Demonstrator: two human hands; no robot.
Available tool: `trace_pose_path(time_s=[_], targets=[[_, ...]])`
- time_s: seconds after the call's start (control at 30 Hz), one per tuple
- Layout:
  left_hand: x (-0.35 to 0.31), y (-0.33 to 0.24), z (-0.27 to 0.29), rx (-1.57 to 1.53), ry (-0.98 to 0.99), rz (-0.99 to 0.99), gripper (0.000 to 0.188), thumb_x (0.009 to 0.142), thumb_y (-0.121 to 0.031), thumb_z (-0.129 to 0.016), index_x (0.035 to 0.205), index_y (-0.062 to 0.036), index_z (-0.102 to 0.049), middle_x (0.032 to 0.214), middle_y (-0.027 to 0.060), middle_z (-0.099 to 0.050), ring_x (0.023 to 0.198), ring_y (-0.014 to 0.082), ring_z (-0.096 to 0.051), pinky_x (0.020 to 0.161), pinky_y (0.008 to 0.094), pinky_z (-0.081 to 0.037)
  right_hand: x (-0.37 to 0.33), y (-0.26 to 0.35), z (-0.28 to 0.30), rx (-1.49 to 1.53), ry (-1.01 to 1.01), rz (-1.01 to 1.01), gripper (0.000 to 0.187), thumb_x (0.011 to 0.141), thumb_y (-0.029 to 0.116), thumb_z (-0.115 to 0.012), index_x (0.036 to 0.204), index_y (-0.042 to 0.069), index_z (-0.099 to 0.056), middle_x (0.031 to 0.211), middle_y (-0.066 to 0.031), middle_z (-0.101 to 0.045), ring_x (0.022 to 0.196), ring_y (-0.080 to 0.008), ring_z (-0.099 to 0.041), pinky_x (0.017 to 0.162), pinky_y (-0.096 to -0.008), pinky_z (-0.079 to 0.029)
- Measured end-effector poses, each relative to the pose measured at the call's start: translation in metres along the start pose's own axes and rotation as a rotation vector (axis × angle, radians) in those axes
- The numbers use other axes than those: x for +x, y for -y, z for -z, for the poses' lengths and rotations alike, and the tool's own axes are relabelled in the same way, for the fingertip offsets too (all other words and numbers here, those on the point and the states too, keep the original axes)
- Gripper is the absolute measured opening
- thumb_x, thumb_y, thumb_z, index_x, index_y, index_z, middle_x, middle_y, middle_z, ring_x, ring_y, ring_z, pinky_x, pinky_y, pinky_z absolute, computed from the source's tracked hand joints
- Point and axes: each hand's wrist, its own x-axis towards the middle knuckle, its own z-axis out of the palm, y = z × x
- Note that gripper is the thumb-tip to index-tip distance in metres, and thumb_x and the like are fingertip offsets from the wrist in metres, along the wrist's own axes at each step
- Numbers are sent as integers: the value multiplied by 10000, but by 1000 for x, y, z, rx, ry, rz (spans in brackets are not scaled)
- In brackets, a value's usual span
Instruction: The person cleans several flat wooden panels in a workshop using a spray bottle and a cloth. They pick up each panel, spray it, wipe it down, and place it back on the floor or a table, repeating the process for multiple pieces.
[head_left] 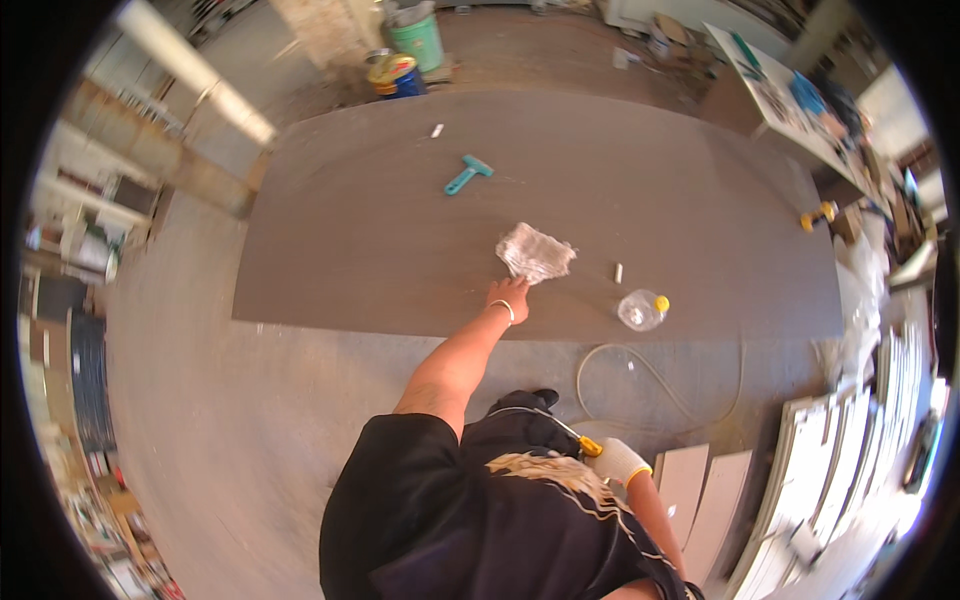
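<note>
My left hand (pixel 509 298), bare with a pale band at the wrist, reaches over the near edge of a large brown board (pixel 350 220). Its fingers are closed at the near edge of a crumpled whitish cloth (pixel 536 252), which lies on the board. Down by my right side, my right hand (pixel 617 461) wears a white knit glove with a yellow cuff. It grips a yellow-handled tool (pixel 590 446) with a thin pale shaft pointing left; I cannot make out its kind. Beyond the cloth lies a teal scraper (pixel 468 174).
A clear bottle with a yellow cap (pixel 643 309) lies right of the cloth, near a small white stick (pixel 618 272). A yellow power tool (pixel 818 216) is at the right edge. Below, a hose (pixel 660 380) loops across the floor, with pale panels (pixel 800 480) stacked rightward.
</note>
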Motion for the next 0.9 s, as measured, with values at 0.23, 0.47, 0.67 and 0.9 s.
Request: trace_pose_path(time_s=[0.23,0.47,0.67,0.9], targets=[[-19,57,-7,-378,-234,-202,469,884,-121,-592,1353,-114,-600,1487,148,-499,1274,354,-551,1054,433,-471,45,72,6,-16,71,171,304,882,295,-646,1072,64,-703,1038,-244,-701,1030,-439,-639,866,-477,-511],[73,245,61,-396,-697,295,284,881,-78,-611,1163,-97,-643,1125,154,-618,1049,370,-618,889,484,-524,85,154,36,73,29,147,322,875,334,-663,1068,81,-708,1026,-237,-709,1008,-437,-654,852,-488,-513],[251,349,188,-172,-602,269,379,972,-201,-591,1327,-80,-541,1263,156,-585,1172,349,-589,933,484,-529,149,236,46,15,148,155,286,922,287,-606,1136,117,-690,1014,-223,-708,979,-433,-655,847,-491,-513],[382,343,222,-73,-475,98,422,947,-171,-619,1360,-179,-536,1256,137,-574,1252,333,-524,1012,480,-499,162,277,72,100,165,-25,281,876,273,-626,1100,119,-695,998,-194,-721,944,-406,-673,842,-503,-516]])
